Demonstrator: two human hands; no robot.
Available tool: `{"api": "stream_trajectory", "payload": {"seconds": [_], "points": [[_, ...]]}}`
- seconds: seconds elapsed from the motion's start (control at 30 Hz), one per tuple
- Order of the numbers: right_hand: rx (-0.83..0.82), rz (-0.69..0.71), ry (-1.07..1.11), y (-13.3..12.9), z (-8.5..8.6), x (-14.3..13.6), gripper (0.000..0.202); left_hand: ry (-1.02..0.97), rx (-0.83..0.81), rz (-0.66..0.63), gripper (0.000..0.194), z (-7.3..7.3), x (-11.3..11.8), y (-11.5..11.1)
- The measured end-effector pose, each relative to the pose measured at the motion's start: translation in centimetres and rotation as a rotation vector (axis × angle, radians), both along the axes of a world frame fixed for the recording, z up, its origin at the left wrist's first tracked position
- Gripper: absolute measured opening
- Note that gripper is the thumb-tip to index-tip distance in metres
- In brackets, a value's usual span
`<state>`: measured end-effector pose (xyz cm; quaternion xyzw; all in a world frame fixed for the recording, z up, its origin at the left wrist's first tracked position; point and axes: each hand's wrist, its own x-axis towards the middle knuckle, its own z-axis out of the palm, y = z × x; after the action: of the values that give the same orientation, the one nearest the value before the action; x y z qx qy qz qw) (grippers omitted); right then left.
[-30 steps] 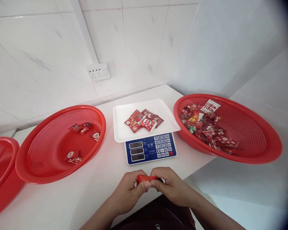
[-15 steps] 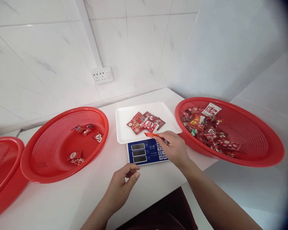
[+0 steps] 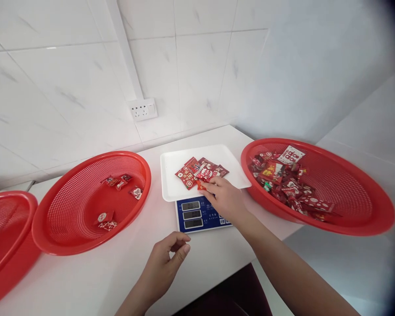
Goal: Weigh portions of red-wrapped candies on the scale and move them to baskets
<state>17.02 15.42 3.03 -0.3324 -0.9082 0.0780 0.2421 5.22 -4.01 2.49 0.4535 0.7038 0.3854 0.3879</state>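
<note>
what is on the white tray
Overlapping red packets; the right hand touches and partly covers a small orange-red packet at their near side. Anything beneath them is hidden.

Worktop (image 3: 128, 252): narrow lane between inner left basket (image 3: 110, 199) and scale (image 3: 204, 221); left hand (image 3: 164, 261) at near end. Right basket (image 3: 348, 191): crowds tray (image 3: 171, 177), right side.

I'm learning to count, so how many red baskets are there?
3: the far-left basket, cut off by the picture's edge; the middle basket beside it, left of the scale; and the right basket, on the scale's other side.
</note>
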Motion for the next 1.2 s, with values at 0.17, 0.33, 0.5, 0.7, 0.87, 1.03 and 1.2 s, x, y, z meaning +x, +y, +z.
{"api": "stream_trajectory", "payload": {"seconds": [0.17,0.33,0.5,0.7,0.87,1.03,1.2], "points": [[-0.057,0.033,0.088,-0.6,0.3,1.0,0.029,-0.003,0.007,-0.025,0.02,0.0,0.2,0.2],[-0.17,0.025,0.334,-1.4,0.2,3.4,0.026,0.016,0.0,-0.024,0.018,0.5,0.2,0.2],[-0.244,0.007,0.378,-2.4,-1.0,5.8,0.023,0.031,-0.017,-0.06,0.021,0.5,0.1,0.4],[-0.268,-0.002,0.345,-2.6,-1.7,7.0,0.021,-0.002,-0.012,-0.116,0.019,0.2,0.8,1.0],[-0.282,0.018,0.335,-2.6,-1.9,7.1,0.022,0.004,-0.018,-0.13,0.016,0.4,1.1,1.0],[-0.294,0.035,0.337,-2.9,-2.1,7.1,0.023,0.01,-0.04,-0.129,0.016,0.3,1.1,0.9],[-0.307,0.049,0.328,-3.0,-2.4,7.3,0.021,0.019,-0.048,-0.147,0.015,0.1,1.4,1.0]]}}
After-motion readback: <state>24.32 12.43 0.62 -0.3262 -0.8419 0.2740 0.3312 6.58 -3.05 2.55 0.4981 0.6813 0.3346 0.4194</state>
